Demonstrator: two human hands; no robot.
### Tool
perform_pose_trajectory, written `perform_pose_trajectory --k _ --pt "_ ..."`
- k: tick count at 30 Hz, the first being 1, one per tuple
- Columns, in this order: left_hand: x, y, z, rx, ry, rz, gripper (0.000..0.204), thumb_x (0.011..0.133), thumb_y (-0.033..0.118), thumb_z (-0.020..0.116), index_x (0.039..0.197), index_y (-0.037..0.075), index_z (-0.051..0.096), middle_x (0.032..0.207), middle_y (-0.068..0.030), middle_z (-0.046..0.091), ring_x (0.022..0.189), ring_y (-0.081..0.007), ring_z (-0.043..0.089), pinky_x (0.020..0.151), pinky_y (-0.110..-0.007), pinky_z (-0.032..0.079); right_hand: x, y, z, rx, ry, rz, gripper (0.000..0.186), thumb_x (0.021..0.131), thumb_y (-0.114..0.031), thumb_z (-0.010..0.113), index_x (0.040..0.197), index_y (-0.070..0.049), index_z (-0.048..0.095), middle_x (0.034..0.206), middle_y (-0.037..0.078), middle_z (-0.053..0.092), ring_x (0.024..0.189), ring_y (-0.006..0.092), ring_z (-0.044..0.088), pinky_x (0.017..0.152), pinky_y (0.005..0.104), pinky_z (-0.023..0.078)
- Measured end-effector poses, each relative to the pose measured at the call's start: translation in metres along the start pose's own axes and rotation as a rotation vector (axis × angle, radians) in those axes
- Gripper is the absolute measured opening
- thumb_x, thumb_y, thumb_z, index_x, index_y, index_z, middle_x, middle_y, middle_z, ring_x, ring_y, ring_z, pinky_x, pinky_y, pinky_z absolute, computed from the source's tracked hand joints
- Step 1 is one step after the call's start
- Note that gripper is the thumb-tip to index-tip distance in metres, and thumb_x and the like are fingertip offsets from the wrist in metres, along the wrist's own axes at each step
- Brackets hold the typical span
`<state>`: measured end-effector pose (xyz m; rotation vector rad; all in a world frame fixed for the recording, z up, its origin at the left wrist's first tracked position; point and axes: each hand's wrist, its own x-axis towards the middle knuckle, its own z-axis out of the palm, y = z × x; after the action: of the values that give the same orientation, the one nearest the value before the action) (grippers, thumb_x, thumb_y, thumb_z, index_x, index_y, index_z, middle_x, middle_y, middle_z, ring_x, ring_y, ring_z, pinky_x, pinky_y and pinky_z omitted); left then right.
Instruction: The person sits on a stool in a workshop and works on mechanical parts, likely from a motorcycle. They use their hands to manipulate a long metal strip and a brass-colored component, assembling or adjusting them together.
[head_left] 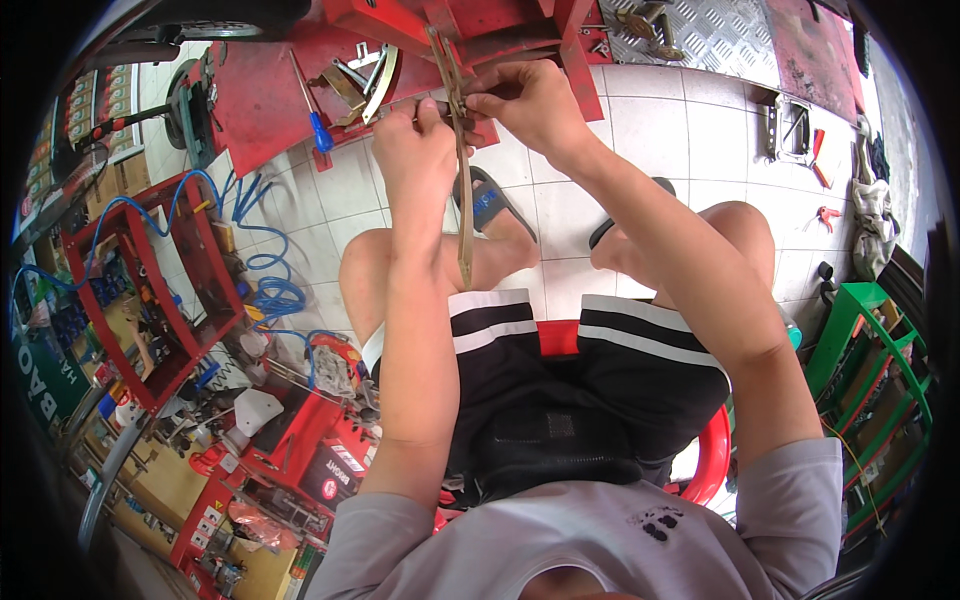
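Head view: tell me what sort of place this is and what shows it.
Probably a repair workshop: a blue-handled screwdriver lies on a red platform, a coiled blue hose is at the left, and the left hand and right hand hold a long thin strip between them.

From my remote seat I see both arms stretched forward and converging. The left forearm (420, 320) runs nearly straight ahead from its elbow (415, 435); the left hand (418, 145) is curled, its back toward me, thumb close against the index finger. The right forearm (675, 235) slants inward from a wider-set elbow (768, 362), and I have the right hand (530, 105) with its fingers (500, 75) pointing left, drawn into a pinch. The hands sit close together.
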<state>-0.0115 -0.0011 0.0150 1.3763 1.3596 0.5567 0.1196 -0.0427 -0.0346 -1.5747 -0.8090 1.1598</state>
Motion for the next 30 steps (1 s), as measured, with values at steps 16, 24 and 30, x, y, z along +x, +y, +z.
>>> perform_pose_trajectory --k 16,24,30 --pt "-0.001 0.001 0.000 0.025 -0.049 -0.066 0.034 0.102 0.010 0.037 0.098 -0.009 0.065 0.078 -0.0138 0.068 0.064 -0.0196 0.068 0.058 -0.029 0.052 0.000 0.004 0.002 -0.066 0.008 -0.045 0.012 0.079 -0.007 0.071 0.089 0.000 0.073 0.077 0.009 0.073 0.063 0.0139 0.068 0.061 0.0285 0.055" --pt "-0.004 0.010 -0.002 0.047 -0.027 -0.070 0.034 0.103 0.011 0.037 0.094 -0.009 0.064 0.075 -0.0130 0.068 0.063 -0.0190 0.068 0.057 -0.030 0.051 -0.003 -0.013 -0.003 -0.084 0.001 -0.059 0.012 0.078 -0.008 0.072 0.088 -0.002 0.074 0.077 0.009 0.073 0.067 0.0142 0.069 0.065 0.0276 0.055" --pt "-0.004 0.006 -0.001 0.010 -0.007 -0.072 0.034 0.103 0.012 0.038 0.095 -0.008 0.064 0.073 -0.0130 0.067 0.061 -0.0177 0.066 0.055 -0.029 0.048 -0.001 -0.016 -0.005 -0.099 -0.055 -0.039 0.011 0.083 -0.005 0.069 0.090 0.003 0.071 0.083 0.009 0.073 0.080 0.0125 0.070 0.075 0.0265 0.054"
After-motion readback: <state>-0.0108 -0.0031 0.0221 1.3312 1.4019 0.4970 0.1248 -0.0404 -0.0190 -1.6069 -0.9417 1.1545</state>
